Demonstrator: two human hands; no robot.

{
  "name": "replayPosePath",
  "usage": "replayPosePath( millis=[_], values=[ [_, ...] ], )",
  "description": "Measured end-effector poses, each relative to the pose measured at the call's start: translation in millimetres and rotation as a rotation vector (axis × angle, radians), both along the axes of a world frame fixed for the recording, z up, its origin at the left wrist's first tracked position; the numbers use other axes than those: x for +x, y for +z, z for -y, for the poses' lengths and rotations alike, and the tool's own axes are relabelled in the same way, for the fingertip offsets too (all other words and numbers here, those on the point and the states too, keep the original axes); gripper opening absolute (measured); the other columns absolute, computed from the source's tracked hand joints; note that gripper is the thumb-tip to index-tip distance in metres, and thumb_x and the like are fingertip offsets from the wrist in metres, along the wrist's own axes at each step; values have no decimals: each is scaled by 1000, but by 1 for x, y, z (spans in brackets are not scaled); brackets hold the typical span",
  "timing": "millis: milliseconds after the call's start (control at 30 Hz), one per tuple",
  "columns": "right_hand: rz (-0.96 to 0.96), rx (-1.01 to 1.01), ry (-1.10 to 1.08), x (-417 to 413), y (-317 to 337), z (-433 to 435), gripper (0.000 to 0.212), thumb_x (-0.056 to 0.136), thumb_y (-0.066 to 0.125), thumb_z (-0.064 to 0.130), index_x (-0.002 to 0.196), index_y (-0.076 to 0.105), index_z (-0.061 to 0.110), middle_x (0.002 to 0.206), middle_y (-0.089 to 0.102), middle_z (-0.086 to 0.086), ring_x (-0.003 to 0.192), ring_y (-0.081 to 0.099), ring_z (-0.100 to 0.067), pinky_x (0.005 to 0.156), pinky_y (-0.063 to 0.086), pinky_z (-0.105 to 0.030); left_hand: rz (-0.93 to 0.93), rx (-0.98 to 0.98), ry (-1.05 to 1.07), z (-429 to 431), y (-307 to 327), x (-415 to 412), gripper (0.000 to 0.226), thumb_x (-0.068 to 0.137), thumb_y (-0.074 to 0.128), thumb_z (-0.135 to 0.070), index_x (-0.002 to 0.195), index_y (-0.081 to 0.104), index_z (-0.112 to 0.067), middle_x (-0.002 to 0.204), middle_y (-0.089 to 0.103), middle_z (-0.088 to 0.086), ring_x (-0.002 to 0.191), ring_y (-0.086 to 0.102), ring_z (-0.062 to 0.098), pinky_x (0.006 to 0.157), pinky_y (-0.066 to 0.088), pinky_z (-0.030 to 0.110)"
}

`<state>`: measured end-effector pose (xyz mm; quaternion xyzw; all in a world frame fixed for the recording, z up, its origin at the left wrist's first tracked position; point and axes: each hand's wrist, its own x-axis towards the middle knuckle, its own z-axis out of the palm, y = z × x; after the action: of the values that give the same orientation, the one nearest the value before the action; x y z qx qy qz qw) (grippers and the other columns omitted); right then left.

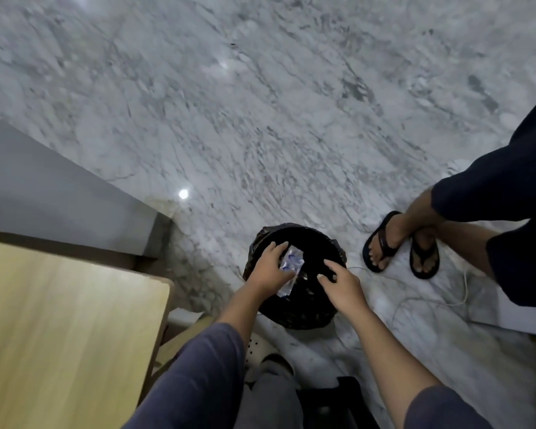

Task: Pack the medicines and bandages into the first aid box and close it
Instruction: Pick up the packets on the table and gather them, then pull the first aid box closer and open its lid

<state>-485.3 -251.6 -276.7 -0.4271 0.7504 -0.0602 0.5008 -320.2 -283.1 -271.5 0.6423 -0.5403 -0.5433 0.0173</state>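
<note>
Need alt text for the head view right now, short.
Left hand holds a clear wrapper over a black-lined bin on a marble floor; right hand hovers open. A wooden table sits left.

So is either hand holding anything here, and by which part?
The left hand holds a crumpled clear wrapper by its left edge, over the black-lined bin. The right hand holds nothing.

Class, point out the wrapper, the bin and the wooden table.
wrapper [292,264], head view, on its printed middle.
bin [310,239], head view, on its dark far rim.
table [65,320], head view, on its bare wooden top.
</note>
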Motion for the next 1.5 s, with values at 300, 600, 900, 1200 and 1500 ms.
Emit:
replayPosePath(
  millis=[300, 600, 900, 1200, 1500],
  values=[
    [-22, -51, 68, -2, 102, 1, 47, 95, 47, 29, 139, 40, 16, 146, 43, -6, 131, 43, -26, 103, 41, -37, 35, -114, -152, 1, 115, -13, 64, 99, 55, -20, 154, 25, -8, 162, 25, 10, 149, 27, 25, 119, 27, 35],
    [-80, -293, 248, 20, 260, 3, 46, 95, 46, 24, 139, 39, 12, 148, 38, -8, 136, 37, -25, 110, 32, -35, 146, -318, -156, -24, 269, 39, 61, 102, 49, -22, 155, 22, -10, 163, 22, 7, 149, 26, 24, 116, 26, 34],
    [6, -511, 629, 171, 375, -33, 46, 93, 48, 21, 138, 41, 14, 147, 40, -9, 133, 39, -27, 107, 34, -36, 343, -529, 219, -136, 382, 177, 66, 98, 53, -18, 155, 21, -7, 163, 22, 7, 148, 27, 23, 116, 26, 32],
    [78, -724, 1207, 360, 422, -142, 45, 90, 53, 24, 133, 47, 14, 140, 51, -8, 129, 45, -25, 104, 36, -31, 585, -532, 675, -319, 421, 314, 68, 94, 54, -16, 154, 23, -7, 162, 24, 9, 149, 25, 24, 118, 22, 31],
    [313, -851, 1653, 477, 431, -297, 43, 88, 54, 22, 130, 50, 18, 135, 55, -6, 124, 51, -22, 100, 39, -27, 796, -416, 1009, -536, 424, 376, 75, 97, 53, -22, 157, 11, -9, 167, 3, 4, 154, 5, 16, 120, 8, 25]
  ],
)
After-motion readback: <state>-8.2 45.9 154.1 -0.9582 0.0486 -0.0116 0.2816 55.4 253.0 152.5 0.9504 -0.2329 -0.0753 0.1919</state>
